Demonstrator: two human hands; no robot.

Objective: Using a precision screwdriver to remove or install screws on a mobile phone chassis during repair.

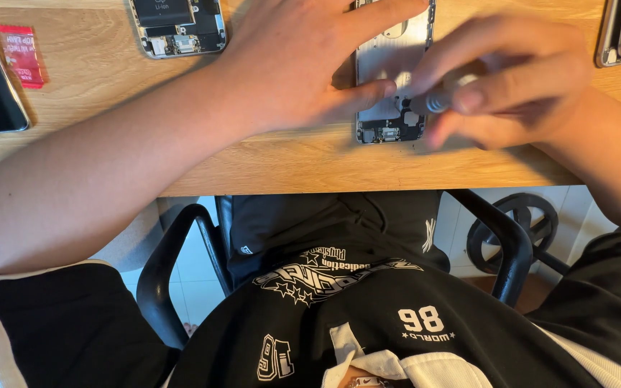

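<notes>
Left hand [292, 61] flat, fingers spread — right hand [504, 79] pinched (blurred), forearms angled inward

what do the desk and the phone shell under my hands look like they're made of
Desk: wood or wood-look laminate, matte, with pale grain lines; which of the two is unclear. Phone shell: likely metal, a silvery satin sheen on its bare inner face, with dark parts at its bottom end.

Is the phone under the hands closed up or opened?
Opened. The phone lies on the wooden table with its bare metal shell and small inner parts showing, no screen covering them.
</notes>
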